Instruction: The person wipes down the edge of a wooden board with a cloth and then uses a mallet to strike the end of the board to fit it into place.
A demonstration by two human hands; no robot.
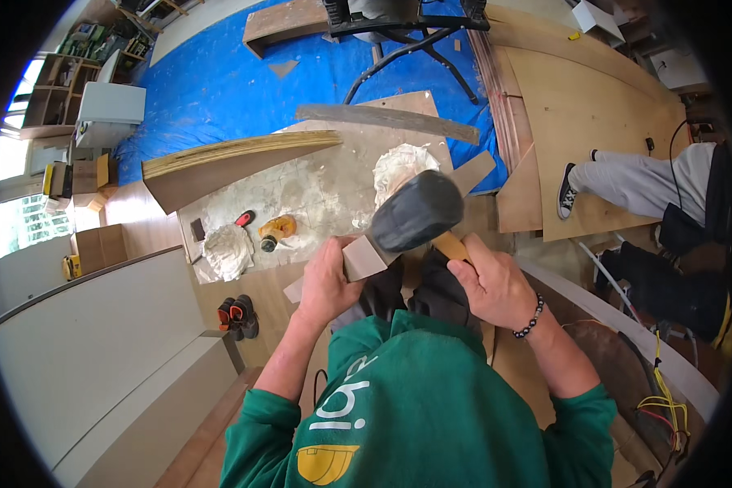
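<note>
My left hand (328, 282) grips a small block (364, 258) with a pale grey-brown face, its fingers wrapped around the side. In my right hand (494, 282) is the wooden handle (450, 246) of a rubber mallet, held close below the head. The mallet's black head (418, 210) hangs just beyond the block and overlaps it in view; whether the two touch I cannot tell. Beyond the hands, a stained board (305, 183) lies on the floor. On it are an orange bottle with a dark cap (277, 232), a red-and-black tool (244, 218) and crumpled white sheeting (228, 251).
A curved plywood piece (238, 160) and a grey plank (390, 119) lie across the board. Blue tarpaulin (201, 85) spreads behind, under a black-legged stand (402, 52). At right, another person's leg (634, 183) rests on a plywood sheet (592, 116). Shoes (239, 317) stand left.
</note>
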